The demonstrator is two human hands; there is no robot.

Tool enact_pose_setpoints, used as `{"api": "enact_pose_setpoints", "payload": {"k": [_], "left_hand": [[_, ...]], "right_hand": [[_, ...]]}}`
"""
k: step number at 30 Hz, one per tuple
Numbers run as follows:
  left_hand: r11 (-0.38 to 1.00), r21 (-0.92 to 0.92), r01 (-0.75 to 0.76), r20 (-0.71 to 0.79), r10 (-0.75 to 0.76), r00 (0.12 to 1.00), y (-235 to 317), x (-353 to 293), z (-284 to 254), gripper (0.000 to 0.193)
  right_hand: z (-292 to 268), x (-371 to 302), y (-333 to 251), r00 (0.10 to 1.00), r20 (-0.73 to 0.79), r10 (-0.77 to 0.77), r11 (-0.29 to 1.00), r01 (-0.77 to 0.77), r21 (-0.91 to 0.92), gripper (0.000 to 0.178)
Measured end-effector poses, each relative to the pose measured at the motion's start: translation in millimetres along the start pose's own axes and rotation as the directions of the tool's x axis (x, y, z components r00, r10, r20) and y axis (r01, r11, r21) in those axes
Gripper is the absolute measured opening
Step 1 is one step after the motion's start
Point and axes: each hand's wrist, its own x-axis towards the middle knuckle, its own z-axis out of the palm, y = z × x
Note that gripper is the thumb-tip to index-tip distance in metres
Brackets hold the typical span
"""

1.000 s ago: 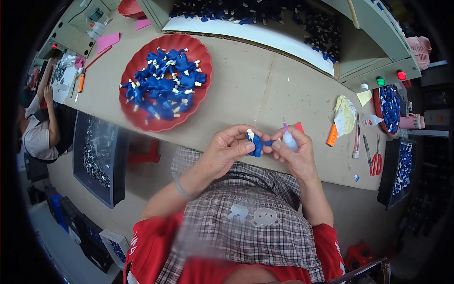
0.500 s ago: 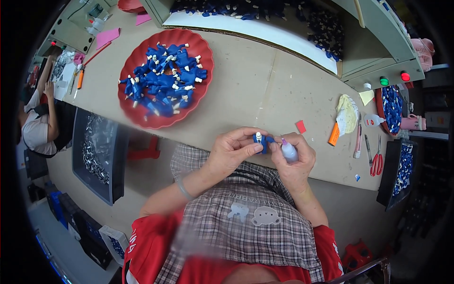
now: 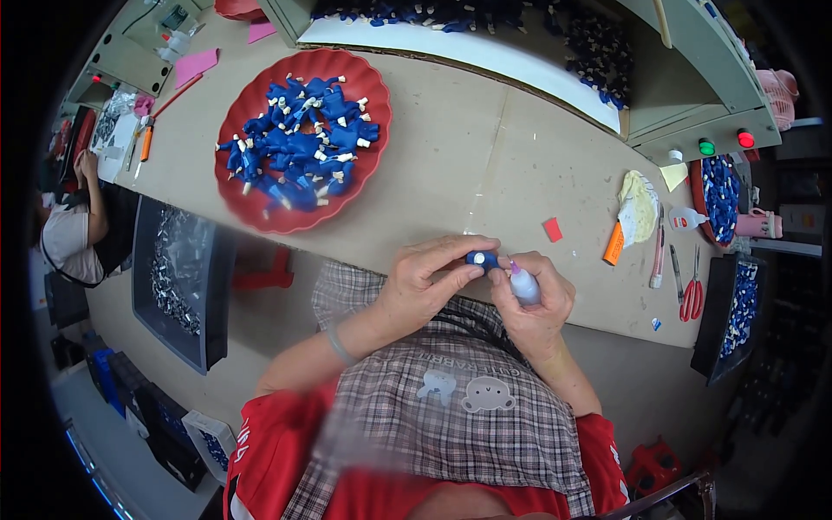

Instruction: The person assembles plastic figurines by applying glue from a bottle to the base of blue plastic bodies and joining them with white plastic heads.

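Flat tabletop (image 3: 433, 152) backs a left hand (image 3: 416, 282) pinching a rounded figure (image 3: 482, 259).

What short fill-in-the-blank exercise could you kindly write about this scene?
1. The right hand holds a small bottle with a ____ tip.
2. The scalloped plate bearing blue-and-cream pieces is coloured ____.
3. Red-handled scissors lie toward the person's ____ side.

Missing words: purple; red; right.
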Motion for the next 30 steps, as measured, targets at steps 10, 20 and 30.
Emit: {"api": "enact_pose_setpoints", "payload": {"k": [10,20,30], "left_hand": [[0.904,0.315,-0.288,0.098,0.271,0.958,-4.7,3.6,-4.9,0.027],[0.882,0.324,-0.341,0.153,0.307,0.939,-7.0,-9.5,-10.9,0.028],[0.907,0.135,-0.400,0.063,0.395,0.917,-18.7,-10.6,-3.5,0.026]], "right_hand": [[-3.6,-0.8,16.0,0.984,0.079,-0.159,0.987,0.157,0.031,0.024],[-0.9,-13.2,22.3,0.985,0.145,-0.094,0.995,0.087,0.054,0.020],[-2.2,-19.8,35.0,0.984,0.175,-0.017,0.993,-0.004,0.121,0.017]]}}
